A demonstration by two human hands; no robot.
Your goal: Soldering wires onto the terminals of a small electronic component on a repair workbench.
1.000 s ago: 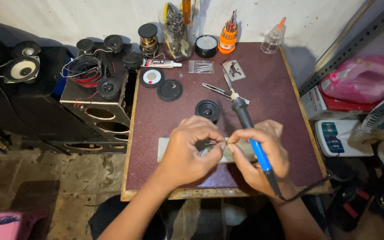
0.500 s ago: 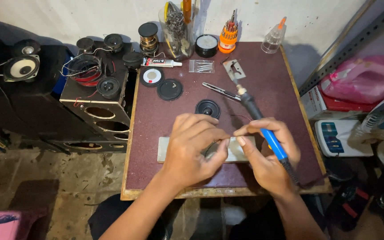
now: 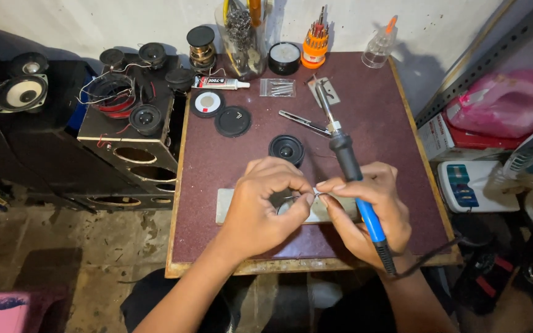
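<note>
My left hand (image 3: 265,206) and my right hand (image 3: 365,213) meet over a grey slab (image 3: 224,206) near the table's front edge. Their fingertips pinch a small thin wire piece (image 3: 313,195) between them; what lies under the hands is hidden. My right hand also grips a soldering iron (image 3: 348,163) with a black and blue handle, its metal tip pointing away toward the back of the table. A small black speaker (image 3: 286,149) sits just beyond my left hand.
On the dark red table (image 3: 217,160) lie tweezers (image 3: 303,122), two round lids (image 3: 220,112), a glue tube (image 3: 220,82), an orange screwdriver holder (image 3: 314,42) and a squeeze bottle (image 3: 380,49). Speaker boxes (image 3: 131,132) stand left; a pink bag (image 3: 507,102) and white device (image 3: 471,185) right.
The soldering iron has swung so its tip points farther toward the back of the table. Both hands have stayed pinched together over the slab.
</note>
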